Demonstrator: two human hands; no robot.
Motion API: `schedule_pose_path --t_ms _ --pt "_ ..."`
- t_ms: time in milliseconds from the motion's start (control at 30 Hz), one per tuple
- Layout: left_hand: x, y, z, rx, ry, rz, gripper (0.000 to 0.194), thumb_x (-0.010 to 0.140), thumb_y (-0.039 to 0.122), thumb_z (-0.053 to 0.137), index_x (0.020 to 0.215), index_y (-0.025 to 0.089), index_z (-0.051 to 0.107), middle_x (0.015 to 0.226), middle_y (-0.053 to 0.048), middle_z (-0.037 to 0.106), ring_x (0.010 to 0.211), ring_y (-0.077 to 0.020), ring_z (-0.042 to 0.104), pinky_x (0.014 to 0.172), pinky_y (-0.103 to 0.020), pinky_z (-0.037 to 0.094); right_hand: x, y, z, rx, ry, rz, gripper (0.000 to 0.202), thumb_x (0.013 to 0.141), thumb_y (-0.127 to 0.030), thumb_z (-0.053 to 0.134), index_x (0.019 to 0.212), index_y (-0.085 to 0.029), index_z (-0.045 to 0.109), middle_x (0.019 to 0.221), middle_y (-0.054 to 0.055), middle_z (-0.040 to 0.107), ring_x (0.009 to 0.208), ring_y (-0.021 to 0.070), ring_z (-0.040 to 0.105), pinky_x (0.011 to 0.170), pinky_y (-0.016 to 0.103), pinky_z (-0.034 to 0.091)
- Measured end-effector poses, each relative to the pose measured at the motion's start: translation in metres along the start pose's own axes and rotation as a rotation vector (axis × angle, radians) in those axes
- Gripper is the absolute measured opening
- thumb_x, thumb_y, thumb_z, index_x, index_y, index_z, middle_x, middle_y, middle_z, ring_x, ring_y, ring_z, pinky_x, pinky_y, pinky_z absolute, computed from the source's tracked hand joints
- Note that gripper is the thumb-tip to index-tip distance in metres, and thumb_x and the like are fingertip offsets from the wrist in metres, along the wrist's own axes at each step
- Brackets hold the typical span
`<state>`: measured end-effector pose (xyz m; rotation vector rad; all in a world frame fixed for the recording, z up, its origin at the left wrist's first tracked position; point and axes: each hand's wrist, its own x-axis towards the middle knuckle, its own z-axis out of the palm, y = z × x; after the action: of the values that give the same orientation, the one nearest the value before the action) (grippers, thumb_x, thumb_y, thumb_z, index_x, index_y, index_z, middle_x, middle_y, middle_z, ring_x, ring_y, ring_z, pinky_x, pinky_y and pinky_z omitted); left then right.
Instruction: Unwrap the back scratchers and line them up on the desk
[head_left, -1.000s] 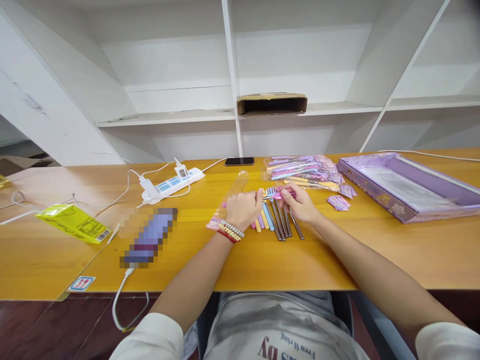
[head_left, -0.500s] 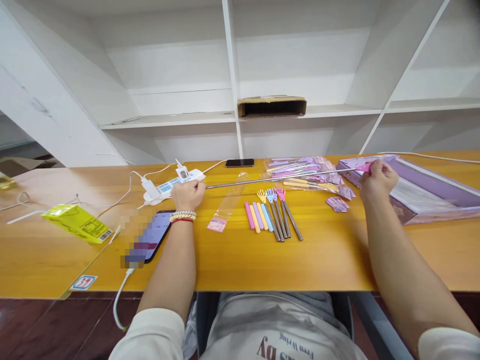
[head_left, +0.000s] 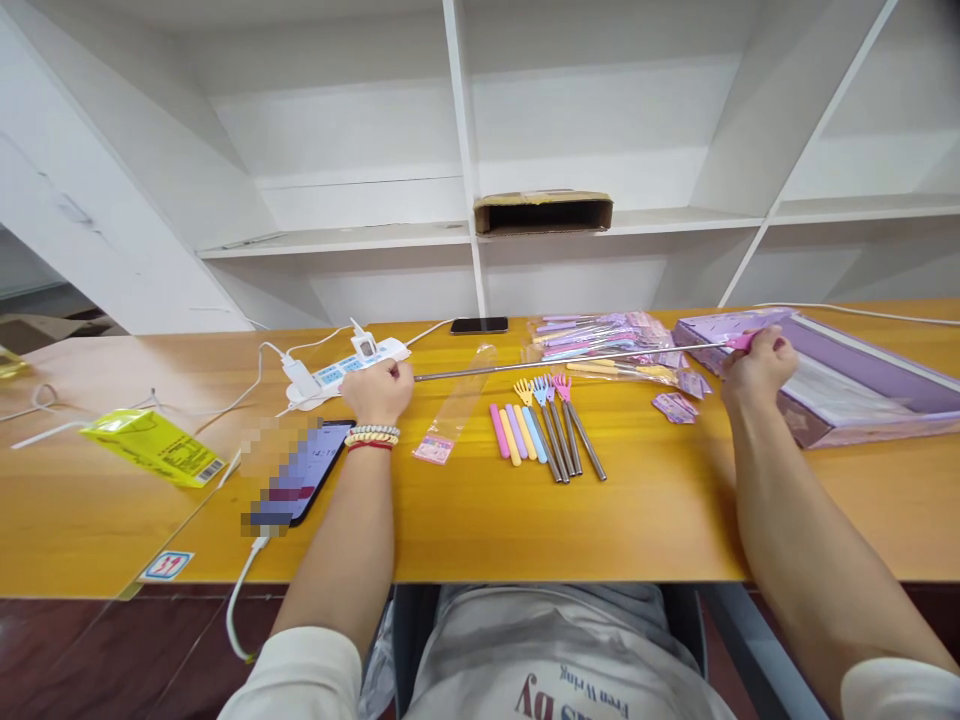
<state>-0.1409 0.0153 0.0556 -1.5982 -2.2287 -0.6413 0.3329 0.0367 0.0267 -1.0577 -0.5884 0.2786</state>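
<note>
Stretched between my hands is a telescopic back scratcher point(head_left: 540, 363), its thin metal rod drawn out long. My left hand point(head_left: 379, 391) is closed around its left end, hiding that end. At the other end my right hand point(head_left: 761, 366) grips the pink head, partly covered by the fingers. Below the rod, on the table, lie metal back scratcher rods with yellow, blue and pink claw heads point(head_left: 561, 388). Beside them are several coloured handle sleeves point(head_left: 517, 433) in pink, yellow, purple and blue. A clear plastic bag point(head_left: 457, 405) with a pink label lies left of these.
Packed back scratchers point(head_left: 607, 335) lie in a pile behind the rod. A purple box point(head_left: 862, 435) stands at the right, near small purple cards point(head_left: 674, 407). At the left are a phone point(head_left: 319, 470), a power strip point(head_left: 337, 372) and a yellow carton point(head_left: 154, 446). Another phone point(head_left: 480, 325) lies at the back.
My right hand has moved slightly right and down with the pink head, and my left hand has shifted a little right. Both still hold the back scratcher.
</note>
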Motion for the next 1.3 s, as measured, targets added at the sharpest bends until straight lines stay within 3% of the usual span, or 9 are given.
schedule_pose_path --t_ms 100,233,333,500,700,833,1067,1167,1300 --pt "-0.018 0.031 -0.003 -0.034 -0.028 0.086 0.054 0.086 0.044 0.024 0.075 0.017 0.069 0.07 -0.013 0.065 0.069 -0.0248 0.058 0.058 -0.031 0.03 -0.037 0.0 0.018 -0.095 -0.236 -0.007 0.03 0.085 -0.04 0.048 0.065 -0.018 0.044 0.047 -0.005 0.041 0.038 0.0062 0.033 0.036 0.022 0.024" --pt "-0.056 0.081 -0.011 -0.092 -0.193 0.287 0.075 0.086 0.062 0.01 0.078 0.018 0.07 0.071 -0.013 0.066 0.072 -0.0254 0.062 0.062 -0.033 0.036 -0.12 -0.01 0.048 -0.162 -1.007 0.022 0.03 0.08 -0.05 0.055 0.086 -0.022 0.047 0.046 -0.007 0.046 0.038 0.0088 0.039 0.038 0.022 0.032" --pt "-0.075 0.099 -0.015 -0.138 -0.278 0.381 0.08 0.084 0.065 0.005 0.075 0.017 0.068 0.069 -0.012 0.066 0.071 -0.0243 0.062 0.062 -0.033 0.038 -0.165 -0.018 0.058 -0.059 -1.293 0.034 0.03 0.084 -0.053 0.047 0.092 -0.024 0.042 0.05 -0.006 0.049 0.039 0.0099 0.043 0.042 0.024 0.037" --pt "-0.082 0.1 -0.018 -0.177 -0.347 0.433 0.071 0.087 0.062 0.009 0.083 0.018 0.064 0.071 -0.01 0.066 0.072 -0.0226 0.063 0.063 -0.031 0.039 -0.172 -0.017 0.059 -0.012 -1.277 0.077 0.032 0.084 -0.054 0.046 0.092 -0.024 0.04 0.057 -0.004 0.055 0.04 0.0099 0.047 0.04 0.024 0.038" --pt "-0.085 0.103 -0.013 -0.286 -0.317 0.639 0.032 0.091 0.043 0.032 0.094 0.021 0.056 0.088 -0.004 0.066 0.079 -0.0184 0.062 0.064 -0.027 0.039 -0.139 -0.013 0.057 0.081 -0.98 0.136 0.03 0.08 -0.049 0.056 0.078 -0.021 0.045 0.048 -0.005 0.054 0.035 0.0086 0.046 0.036 0.02 0.031" --pt "-0.084 0.102 -0.009 -0.315 -0.351 0.674 0.038 0.093 0.044 0.026 0.092 0.02 0.055 0.086 -0.005 0.066 0.075 -0.017 0.062 0.062 -0.026 0.038 -0.128 -0.014 0.054 0.177 -0.799 0.248 0.031 0.075 -0.046 0.063 0.071 -0.02 0.046 0.046 -0.005 0.054 0.035 0.0077 0.044 0.035 0.019 0.027" --pt "-0.092 0.107 -0.007 -0.327 -0.302 0.752 0.038 0.092 0.047 0.029 0.094 0.02 0.056 0.086 -0.004 0.067 0.076 -0.0174 0.063 0.061 -0.026 0.038 -0.155 -0.016 0.053 0.06 -1.21 0.269 0.04 0.069 -0.054 0.065 0.06 -0.017 0.052 0.049 -0.002 0.054 0.041 0.0087 0.048 0.041 0.022 0.034" --pt "-0.093 0.107 -0.007 -0.302 -0.264 0.766 0.038 0.09 0.048 0.031 0.089 0.02 0.057 0.083 -0.004 0.067 0.075 -0.0187 0.063 0.062 -0.028 0.038 -0.162 -0.014 0.055 0.011 -1.202 0.25 0.057 0.075 -0.063 0.052 0.043 -0.018 0.041 0.04 -0.001 0.044 0.04 0.0081 0.043 0.044 0.024 0.035" --pt "-0.093 0.108 -0.004 -0.239 -0.189 0.737 0.034 0.087 0.046 0.04 0.085 0.017 0.058 0.079 -0.006 0.067 0.073 -0.0205 0.063 0.065 -0.03 0.039 -0.168 -0.012 0.06 0.051 -1.142 0.409 0.059 0.075 -0.062 0.053 0.04 -0.02 0.03 0.035 -0.005 0.029 0.035 0.0069 0.03 0.039 0.024 0.027"
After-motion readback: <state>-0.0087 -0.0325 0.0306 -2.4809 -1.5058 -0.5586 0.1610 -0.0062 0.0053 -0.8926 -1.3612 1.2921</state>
